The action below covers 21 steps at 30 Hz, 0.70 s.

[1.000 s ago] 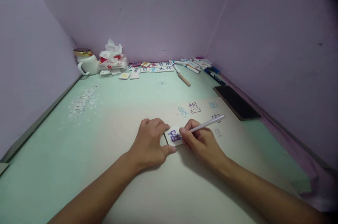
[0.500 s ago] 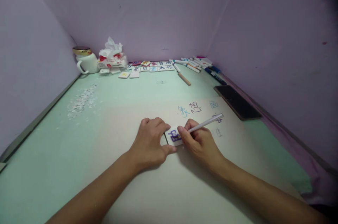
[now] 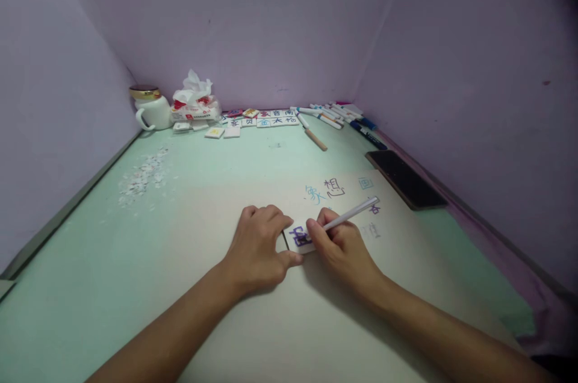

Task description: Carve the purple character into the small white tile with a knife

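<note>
Pen (image 3: 353, 214), pinched by right hand (image 3: 345, 250), slants far right, away from white tile (image 3: 300, 239); left hand (image 3: 257, 247) grasps tile's left end, thumb near, finger far.

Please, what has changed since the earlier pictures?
The far end of the pen has shifted slightly left; nothing was taken hold of or let go. The right hand still holds the pen, and the left hand still holds the white tile.

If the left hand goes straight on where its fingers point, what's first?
Likely the white tile, which the left hand seems to touch; beyond it, probably the right hand, though depth is unclear.
</note>
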Motion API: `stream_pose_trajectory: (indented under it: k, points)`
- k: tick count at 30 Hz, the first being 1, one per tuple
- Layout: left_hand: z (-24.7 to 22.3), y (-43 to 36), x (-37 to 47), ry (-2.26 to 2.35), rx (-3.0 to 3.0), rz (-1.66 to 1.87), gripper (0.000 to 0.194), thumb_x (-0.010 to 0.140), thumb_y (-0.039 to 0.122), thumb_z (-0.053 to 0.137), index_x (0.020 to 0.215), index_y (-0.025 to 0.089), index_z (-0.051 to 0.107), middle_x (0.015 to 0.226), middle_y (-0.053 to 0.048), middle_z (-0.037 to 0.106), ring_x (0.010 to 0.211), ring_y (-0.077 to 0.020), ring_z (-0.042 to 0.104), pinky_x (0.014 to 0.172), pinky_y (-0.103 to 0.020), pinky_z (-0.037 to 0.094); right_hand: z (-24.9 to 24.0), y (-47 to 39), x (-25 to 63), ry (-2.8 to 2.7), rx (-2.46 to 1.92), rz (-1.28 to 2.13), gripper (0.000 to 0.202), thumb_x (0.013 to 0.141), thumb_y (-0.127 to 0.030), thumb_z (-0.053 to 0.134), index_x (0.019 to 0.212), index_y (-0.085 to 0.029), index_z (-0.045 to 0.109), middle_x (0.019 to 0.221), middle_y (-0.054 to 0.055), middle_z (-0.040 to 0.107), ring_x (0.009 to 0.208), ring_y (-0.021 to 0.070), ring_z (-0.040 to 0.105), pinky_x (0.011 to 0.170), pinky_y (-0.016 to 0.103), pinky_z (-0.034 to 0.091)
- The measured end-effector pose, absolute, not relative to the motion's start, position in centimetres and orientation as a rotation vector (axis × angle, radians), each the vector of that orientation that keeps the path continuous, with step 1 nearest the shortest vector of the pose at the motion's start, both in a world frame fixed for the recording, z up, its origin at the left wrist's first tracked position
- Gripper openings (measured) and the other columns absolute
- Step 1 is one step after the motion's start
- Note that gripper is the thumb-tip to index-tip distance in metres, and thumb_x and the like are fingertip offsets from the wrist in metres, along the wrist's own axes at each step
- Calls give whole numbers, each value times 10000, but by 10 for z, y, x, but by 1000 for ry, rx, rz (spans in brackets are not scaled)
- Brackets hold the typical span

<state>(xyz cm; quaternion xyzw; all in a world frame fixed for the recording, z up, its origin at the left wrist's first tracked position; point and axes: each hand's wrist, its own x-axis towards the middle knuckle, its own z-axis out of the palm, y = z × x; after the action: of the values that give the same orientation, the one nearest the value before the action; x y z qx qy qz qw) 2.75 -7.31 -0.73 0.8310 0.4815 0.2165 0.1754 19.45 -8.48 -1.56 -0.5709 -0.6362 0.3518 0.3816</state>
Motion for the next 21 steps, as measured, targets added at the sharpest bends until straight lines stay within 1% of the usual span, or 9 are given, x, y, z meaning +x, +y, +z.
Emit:
stream_pose_trajectory:
  k: [15, 21]
  points:
    - [-7, -74, 28, 1371, 2349, 618, 312, 660, 305, 727, 939, 212, 622, 941, -41, 613, 844, -219, 553, 842, -434, 351, -15, -84, 199, -1569, -1383, 1022, 338, 859, -334, 480, 574, -222, 337, 523, -58, 366, 496, 114, 355, 491, 252, 289]
    - [-4, -72, 29, 1354, 2308, 586, 327, 637, 300, 750, 920, 196, 624, 922, -36, 610, 841, -218, 546, 841, -428, 369, -12, -84, 200, -1421, -1336, 1194, 333, 873, -400, 496, 615, -217, 392, 486, -60, 430, 446, 104, 345, 463, 248, 271]
